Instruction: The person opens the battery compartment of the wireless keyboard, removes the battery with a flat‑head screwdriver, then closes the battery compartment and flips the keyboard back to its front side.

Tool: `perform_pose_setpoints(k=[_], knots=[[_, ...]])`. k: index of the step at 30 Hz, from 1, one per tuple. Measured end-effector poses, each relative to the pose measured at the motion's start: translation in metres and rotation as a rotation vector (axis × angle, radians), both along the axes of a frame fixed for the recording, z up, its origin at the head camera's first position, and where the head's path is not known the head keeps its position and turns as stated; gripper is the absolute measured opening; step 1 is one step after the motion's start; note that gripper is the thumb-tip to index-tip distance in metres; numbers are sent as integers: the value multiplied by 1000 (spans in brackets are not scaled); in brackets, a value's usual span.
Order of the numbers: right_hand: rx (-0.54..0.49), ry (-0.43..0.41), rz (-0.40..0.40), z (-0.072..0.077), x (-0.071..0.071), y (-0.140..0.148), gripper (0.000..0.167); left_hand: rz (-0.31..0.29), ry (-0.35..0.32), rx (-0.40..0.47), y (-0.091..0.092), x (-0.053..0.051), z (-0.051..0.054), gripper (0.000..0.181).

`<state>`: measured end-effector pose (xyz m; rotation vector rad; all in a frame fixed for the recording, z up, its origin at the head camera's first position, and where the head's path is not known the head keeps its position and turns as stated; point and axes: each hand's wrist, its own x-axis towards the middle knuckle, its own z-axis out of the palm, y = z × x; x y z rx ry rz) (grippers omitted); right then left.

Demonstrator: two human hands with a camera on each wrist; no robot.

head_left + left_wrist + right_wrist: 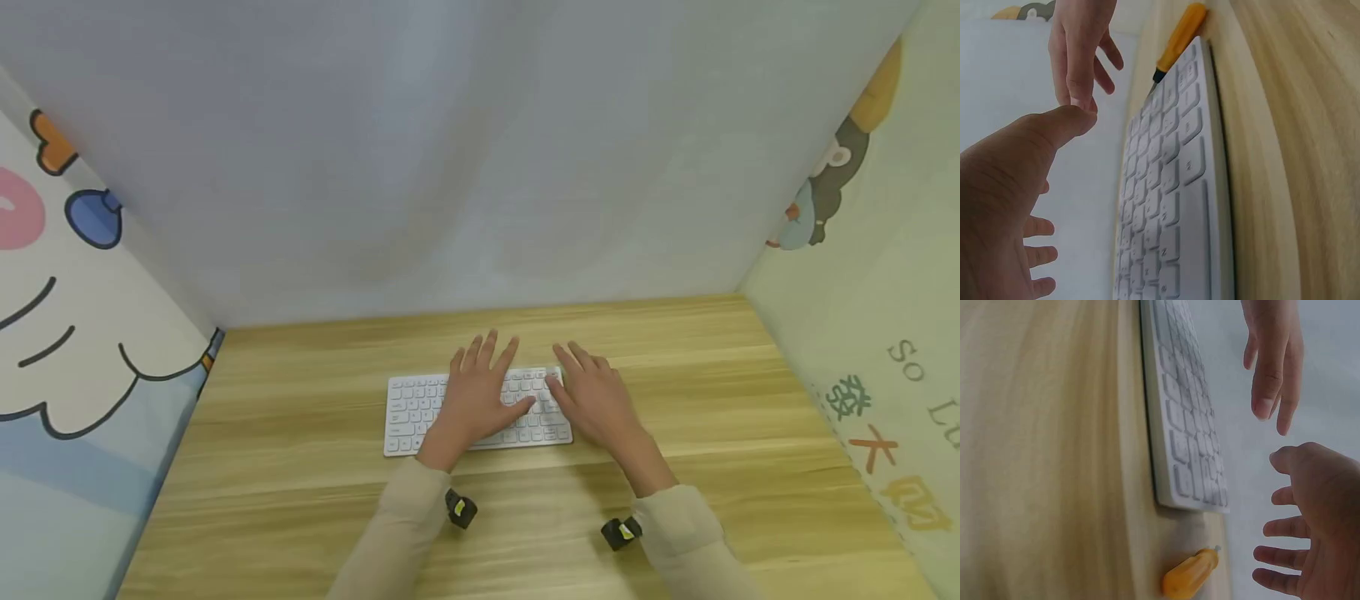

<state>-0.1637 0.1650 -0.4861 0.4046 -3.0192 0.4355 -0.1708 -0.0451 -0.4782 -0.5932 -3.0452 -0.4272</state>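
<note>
A white keyboard (408,414) lies flat on the wooden table. My left hand (474,398) is above its middle, fingers spread and pointing away from me, with nothing in its grasp; the left wrist view shows this hand (1007,169) raised off the keys. Over the keyboard's right end is my right hand (597,398), its fingers extended and also holding nothing. A screwdriver with an orange handle (1182,36) lies by the right end of the keyboard. The right wrist view shows that orange screwdriver (1190,575) too, while in the head view my right hand seems to cover it.
The wooden table (300,500) runs up to a plain grey wall (480,167). Cartoon-printed panels (75,350) stand along the left and right sides. Small black cameras (461,508) sit at both wrists, against the beige sleeves.
</note>
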Motion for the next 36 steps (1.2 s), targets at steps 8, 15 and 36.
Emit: perform_pose_setpoints(k=[8,15,36], knots=[[-118,28,-53,-13,19,18,54,-90,-87,-44,21,0,-9,102],[-155,13,-97,-18,29,27,44,-116,-115,-69,32,-3,-21,115],[-248,-108,-229,-22,29,31,27,-220,-8,-189,35,-11,-31,133]])
